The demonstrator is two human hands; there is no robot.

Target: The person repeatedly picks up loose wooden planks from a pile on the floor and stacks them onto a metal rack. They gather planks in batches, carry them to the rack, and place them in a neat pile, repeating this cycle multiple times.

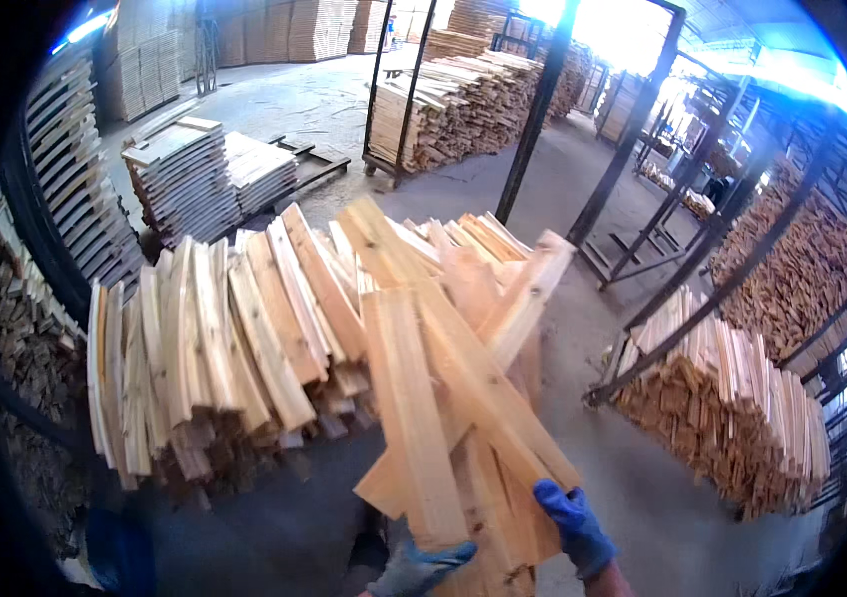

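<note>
My left hand [422,569], in a grey-blue glove, is closed at the near end of a short wooden board [407,398]. My right hand [577,527], gloved in blue, grips the near right end of a longer wooden board [483,368] that slants away to the far left. Beneath these two, several more boards cross at odd angles, one of them a pale knotty board [528,298] pointing to the far right. The undersides of both hands are hidden. Just left of the crossed boards lies a wide pile of wooden slats [210,338], their ends toward me.
A stack of slats [722,418] stands in a dark metal rack on the right. Dark uprights [540,109] rise beyond the boards. Further back are a tall lumber stack [473,104] and low stacks of boards [185,169]. A tall stack [75,169] flanks me at left.
</note>
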